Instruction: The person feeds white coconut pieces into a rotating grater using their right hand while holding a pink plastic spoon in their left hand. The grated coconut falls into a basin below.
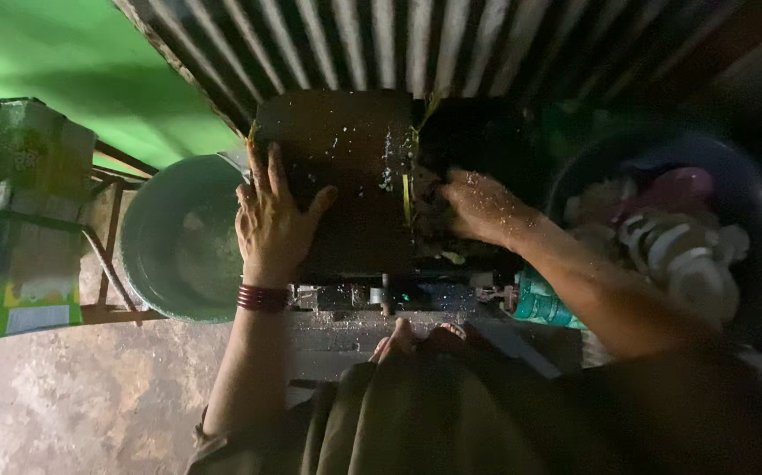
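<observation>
My left hand (273, 220) lies flat, fingers spread, on the left side of a dark rectangular slab or board (355, 167) flecked with white bits. My right hand (478, 207), speckled with the same white flecks, reaches into a dark mass at the slab's right edge; its fingers are hidden in shadow, so what they grip is unclear. A yellow-green strip (407, 193) runs along that edge. Red bangles (262, 297) circle my left wrist. My toes (416, 339) show below the slab.
A round green basin (148, 255) stands left of the slab. A dark basin (751, 189) holding whitish rounded pieces sits at right. A teal container (544, 303) is under my right forearm. Corrugated metal sheeting (399, 44) rises behind. Printed sacks (20, 220) on a metal frame stand far left.
</observation>
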The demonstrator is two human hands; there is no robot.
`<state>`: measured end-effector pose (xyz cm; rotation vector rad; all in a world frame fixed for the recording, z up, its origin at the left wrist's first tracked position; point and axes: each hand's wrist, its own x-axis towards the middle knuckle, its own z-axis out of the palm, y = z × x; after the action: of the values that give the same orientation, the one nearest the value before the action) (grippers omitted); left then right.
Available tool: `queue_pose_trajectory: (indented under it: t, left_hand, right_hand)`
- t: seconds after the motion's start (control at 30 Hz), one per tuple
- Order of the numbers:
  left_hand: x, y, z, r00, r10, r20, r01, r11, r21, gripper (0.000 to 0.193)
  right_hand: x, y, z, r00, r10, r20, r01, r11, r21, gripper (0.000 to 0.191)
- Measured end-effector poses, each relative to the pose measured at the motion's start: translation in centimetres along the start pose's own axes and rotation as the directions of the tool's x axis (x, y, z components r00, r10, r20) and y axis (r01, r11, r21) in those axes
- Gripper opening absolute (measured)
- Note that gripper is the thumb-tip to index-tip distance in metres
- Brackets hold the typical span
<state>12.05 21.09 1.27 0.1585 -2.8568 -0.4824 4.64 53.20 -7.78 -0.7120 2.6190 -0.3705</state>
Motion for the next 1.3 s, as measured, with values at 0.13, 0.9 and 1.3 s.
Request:
queue_pose_trajectory:
  t: [0.13,0.9,1.3]
  left_hand:
    - [0.1,-0.1,0.2,1.0,-0.004,0.009,0.004,1.0,0.002,0.099]
    - [-0.1,-0.4,0.5,0.997,0.056,-0.062,-0.054,0.998,0.026,0.101]
    - [0.0,-0.6,1.0,0.996,0.056,-0.071,-0.048,0.993,0.107,0.101]
  right_hand:
    - [2.1,1.5,3.2,0.996,-0.089,-0.009,0.087,0.992,-0.09,0.019]
    - [2.7,1.5,3.9,0.993,-0.051,-0.11,0.057,0.997,0.055,0.013]
    - [4.8,2.2,5.0,0.986,-0.166,0.017,0.166,0.962,-0.217,0.018]
